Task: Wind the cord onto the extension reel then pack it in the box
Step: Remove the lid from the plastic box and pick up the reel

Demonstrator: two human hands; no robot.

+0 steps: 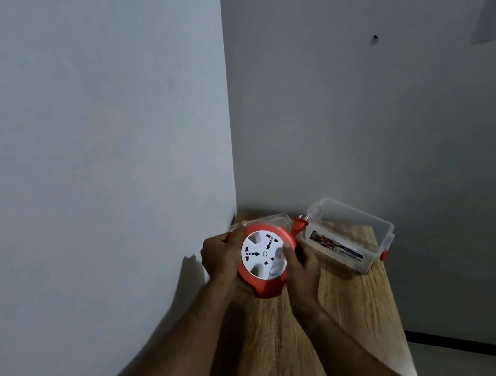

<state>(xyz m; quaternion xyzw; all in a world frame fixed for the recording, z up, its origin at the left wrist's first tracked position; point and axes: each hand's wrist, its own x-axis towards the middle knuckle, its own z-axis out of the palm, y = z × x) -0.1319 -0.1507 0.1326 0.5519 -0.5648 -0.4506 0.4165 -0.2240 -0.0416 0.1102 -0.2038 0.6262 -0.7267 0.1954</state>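
Observation:
A round orange extension reel (261,263) with a white socket face is held above the wooden table (355,318). My left hand (220,257) grips its left rim. My right hand (300,266) holds its right side, thumb on the white face. The orange plug (298,225) sticks out at the reel's upper right, over the box. A clear plastic box (352,234) with a printed label stands open just right of the reel, near the back wall.
A clear lid (275,219) lies behind the reel in the corner. Grey walls close the table in on the left and at the back. The table's right edge drops to the floor, where a dark strip (486,344) runs.

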